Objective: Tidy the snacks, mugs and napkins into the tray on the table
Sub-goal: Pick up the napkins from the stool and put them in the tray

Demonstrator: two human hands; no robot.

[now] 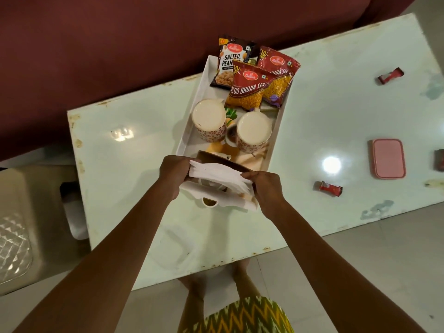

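Note:
A white tray (192, 126) lies on the pale table. At its far end sit a salted peanuts packet (230, 66) and two red bhujia sev packets (249, 90) (280, 75). Two patterned mugs (209, 120) (254, 131) stand in the middle. Over the tray's near end I hold a stack of white napkins (221, 177). My left hand (174, 170) grips its left end and my right hand (266, 186) pinches its right end. Under the napkins lies a brown napkin holder (216, 161), partly hidden.
On the table to the right lie two small red snack bars (390, 76) (330, 188), a pink lidded box (388, 158) and a dark red item (439, 159) at the frame edge. A maroon sofa (120, 44) runs behind. A plastic stool (21, 224) stands left.

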